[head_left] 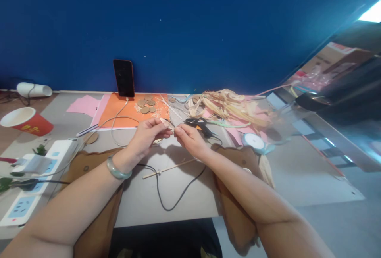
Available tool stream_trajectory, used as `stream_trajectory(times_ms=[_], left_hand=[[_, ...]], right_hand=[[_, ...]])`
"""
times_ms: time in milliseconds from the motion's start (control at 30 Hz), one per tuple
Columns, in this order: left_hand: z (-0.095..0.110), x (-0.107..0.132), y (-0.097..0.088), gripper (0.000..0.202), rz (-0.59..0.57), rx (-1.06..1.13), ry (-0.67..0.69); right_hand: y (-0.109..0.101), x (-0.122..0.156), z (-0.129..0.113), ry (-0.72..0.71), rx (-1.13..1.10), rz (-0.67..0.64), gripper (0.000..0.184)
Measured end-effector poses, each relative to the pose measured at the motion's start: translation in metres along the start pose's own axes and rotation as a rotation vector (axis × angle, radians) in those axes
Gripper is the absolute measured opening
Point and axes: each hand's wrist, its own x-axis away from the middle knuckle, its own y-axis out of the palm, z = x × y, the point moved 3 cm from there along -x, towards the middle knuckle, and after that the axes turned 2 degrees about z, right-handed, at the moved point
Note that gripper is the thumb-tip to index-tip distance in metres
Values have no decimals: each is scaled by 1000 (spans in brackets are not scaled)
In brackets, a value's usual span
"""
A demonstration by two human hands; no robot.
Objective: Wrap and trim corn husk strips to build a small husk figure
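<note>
My left hand point(145, 138), with a pale green bangle on the wrist, pinches a small pale strip point(164, 122) that looks like dried husk. My right hand point(190, 139) meets it fingertip to fingertip, thumb and fingers closed at the strip's other end. The fingers hide most of the piece. Just behind my right hand lies a black glue gun point(201, 124), its dark cord point(169, 209) looping over the table in front of me. Under my hands, a thin wooden stick point(169, 169) rests on the tabletop.
Dried husks point(229, 107) are heaped at the back right. Small round discs point(145, 110) lie on orange paper point(111, 112). A phone point(124, 78) leans on the blue partition point(184, 31). Leftward are a red paper cup point(32, 125) and a power strip point(59, 151). Brown pads point(89, 170) lie under my arms.
</note>
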Motion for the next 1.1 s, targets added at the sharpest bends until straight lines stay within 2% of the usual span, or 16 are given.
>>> stream_trajectory(times_ms=[200,467,800,1100], left_hand=[[1,0,1,25,-29,-118,53],[3,2,7,27,-110,-325,165],[4,4,5,24,-116,-483,148],[3,3,5,24,-131,-482,118]], right_hand=[[-2,-4,3,43,-100,-15,47],[-1,-5,5,68,-92,-77,46],[-1,-4,6,52,-66,-125,46],[-1,-4,3,32,-54,-142,47]])
